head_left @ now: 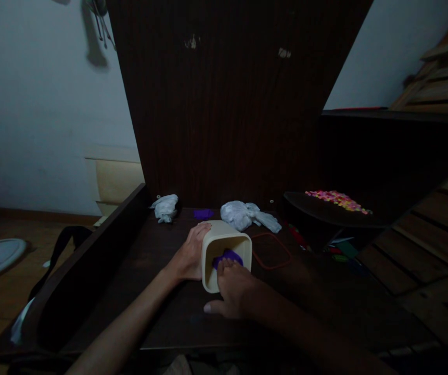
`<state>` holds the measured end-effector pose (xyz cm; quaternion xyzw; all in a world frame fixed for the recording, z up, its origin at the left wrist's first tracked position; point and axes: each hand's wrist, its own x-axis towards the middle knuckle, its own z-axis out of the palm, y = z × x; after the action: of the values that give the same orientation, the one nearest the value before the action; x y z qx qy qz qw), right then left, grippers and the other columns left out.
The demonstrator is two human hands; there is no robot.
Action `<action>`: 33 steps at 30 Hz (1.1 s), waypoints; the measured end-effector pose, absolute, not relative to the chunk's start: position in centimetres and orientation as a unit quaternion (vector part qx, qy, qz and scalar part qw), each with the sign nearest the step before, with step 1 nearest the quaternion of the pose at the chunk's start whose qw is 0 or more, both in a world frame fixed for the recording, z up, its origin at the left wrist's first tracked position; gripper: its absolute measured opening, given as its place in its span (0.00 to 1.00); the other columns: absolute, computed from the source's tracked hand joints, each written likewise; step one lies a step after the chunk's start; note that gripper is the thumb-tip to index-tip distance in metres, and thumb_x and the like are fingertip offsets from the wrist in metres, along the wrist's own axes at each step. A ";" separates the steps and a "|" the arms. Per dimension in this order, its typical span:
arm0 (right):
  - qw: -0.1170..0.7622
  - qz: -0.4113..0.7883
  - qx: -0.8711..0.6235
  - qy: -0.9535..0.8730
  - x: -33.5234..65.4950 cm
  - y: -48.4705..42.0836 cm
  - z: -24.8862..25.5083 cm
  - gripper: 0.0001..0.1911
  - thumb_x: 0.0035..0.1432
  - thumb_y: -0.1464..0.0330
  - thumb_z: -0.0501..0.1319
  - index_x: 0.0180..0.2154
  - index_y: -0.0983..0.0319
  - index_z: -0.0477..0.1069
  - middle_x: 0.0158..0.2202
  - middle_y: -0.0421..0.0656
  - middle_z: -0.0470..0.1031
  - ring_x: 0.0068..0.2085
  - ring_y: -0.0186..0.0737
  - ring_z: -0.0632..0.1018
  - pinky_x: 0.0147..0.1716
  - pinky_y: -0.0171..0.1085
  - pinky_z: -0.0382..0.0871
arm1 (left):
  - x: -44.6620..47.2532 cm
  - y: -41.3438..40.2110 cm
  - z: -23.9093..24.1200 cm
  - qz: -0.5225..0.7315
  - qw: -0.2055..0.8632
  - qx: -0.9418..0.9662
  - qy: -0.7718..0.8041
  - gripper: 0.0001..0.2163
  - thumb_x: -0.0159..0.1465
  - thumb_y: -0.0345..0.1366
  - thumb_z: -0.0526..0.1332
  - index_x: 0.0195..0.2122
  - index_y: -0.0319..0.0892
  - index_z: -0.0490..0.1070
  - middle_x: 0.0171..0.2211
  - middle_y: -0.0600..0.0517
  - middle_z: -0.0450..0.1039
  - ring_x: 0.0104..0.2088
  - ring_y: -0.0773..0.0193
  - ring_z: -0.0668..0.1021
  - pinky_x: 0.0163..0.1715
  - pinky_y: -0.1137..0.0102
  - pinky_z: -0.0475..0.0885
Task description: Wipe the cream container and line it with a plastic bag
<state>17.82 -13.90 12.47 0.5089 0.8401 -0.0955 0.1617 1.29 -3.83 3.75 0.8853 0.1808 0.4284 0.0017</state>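
Note:
A cream square-mouthed container (205, 260) lies tipped on the dark desk, its opening facing me. My left hand (193, 255) is wrapped round its left side and holds it. Reaching into the mouth, my right hand (233, 286) presses a purple cloth (231, 255) with its fingers against the inside; the thumb stays outside, and some fingertips are hidden. To the right of the container lies a reddish-brown square ring (273, 266), flat on the desk.
Along the back panel sit a crumpled white plastic bag (165, 207), a small purple piece (203, 213) and a knotted white bag (239, 215). At right, a dark shelf (297, 203) carries colourful bits (338, 200). A raised board (91, 255) edges the desk's left side.

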 end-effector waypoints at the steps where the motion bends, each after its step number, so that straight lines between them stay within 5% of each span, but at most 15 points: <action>1: 0.168 -0.109 0.493 0.846 17.6 -13.3 12.6 0.48 0.58 0.44 0.63 0.60 0.81 0.68 0.61 0.71 0.68 0.63 0.65 0.71 0.63 0.51 0.63 | 1.3 -3.9 3.8 0.425 -0.001 0.887 0.180 0.55 0.51 0.51 0.72 0.72 0.42 0.39 0.63 0.32 0.63 0.64 0.32 0.67 0.63 0.37 0.64; 9: 0.248 -0.192 0.444 0.839 15.7 -8.2 12.6 0.53 0.40 0.43 0.73 0.57 0.76 0.74 0.59 0.66 0.73 0.61 0.70 0.73 0.58 0.55 0.68 | 0.9 -3.6 3.3 0.452 -0.008 0.874 0.175 0.57 0.50 0.56 0.73 0.72 0.42 0.40 0.63 0.32 0.62 0.64 0.32 0.67 0.62 0.38 0.65; 17: 0.176 -0.206 0.414 0.869 15.4 -9.2 12.5 0.39 0.52 0.51 0.70 0.56 0.74 0.74 0.56 0.62 0.76 0.59 0.60 0.75 0.57 0.46 0.69 | 0.5 -3.2 2.7 0.464 0.025 0.865 0.193 0.55 0.50 0.52 0.73 0.72 0.44 0.43 0.65 0.33 0.61 0.65 0.32 0.67 0.62 0.38 0.65; 22: 0.023 -0.224 0.383 0.896 16.4 -11.1 12.6 0.46 0.51 0.55 0.71 0.65 0.73 0.63 0.65 0.63 0.66 0.64 0.59 0.70 0.61 0.46 0.65 | 0.4 -3.3 2.9 0.461 0.016 0.864 0.204 0.51 0.54 0.48 0.72 0.72 0.44 0.43 0.64 0.33 0.61 0.65 0.33 0.68 0.62 0.39 0.65; 27: -0.012 -0.238 0.384 0.892 18.3 -15.1 13.3 0.53 0.55 0.57 0.69 0.69 0.82 0.50 0.69 0.71 0.53 0.70 0.63 0.60 0.68 0.50 0.55 | 0.2 -3.2 3.1 0.465 0.027 0.864 0.193 0.52 0.53 0.47 0.73 0.72 0.42 0.44 0.64 0.32 0.60 0.64 0.32 0.68 0.61 0.40 0.66; 33: -0.012 -0.225 0.420 0.879 20.8 -18.2 13.9 0.46 0.62 0.55 0.63 0.70 0.73 0.52 0.72 0.61 0.49 0.72 0.58 0.54 0.70 0.51 0.52 | 0.1 -3.3 3.3 0.446 0.031 0.871 0.206 0.56 0.48 0.51 0.75 0.71 0.41 0.44 0.64 0.31 0.59 0.64 0.31 0.67 0.62 0.41 0.65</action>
<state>20.80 -18.23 13.87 0.4199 0.8791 -0.2252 -0.0117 0.11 -3.25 3.25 0.8706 0.2062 0.4457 0.0309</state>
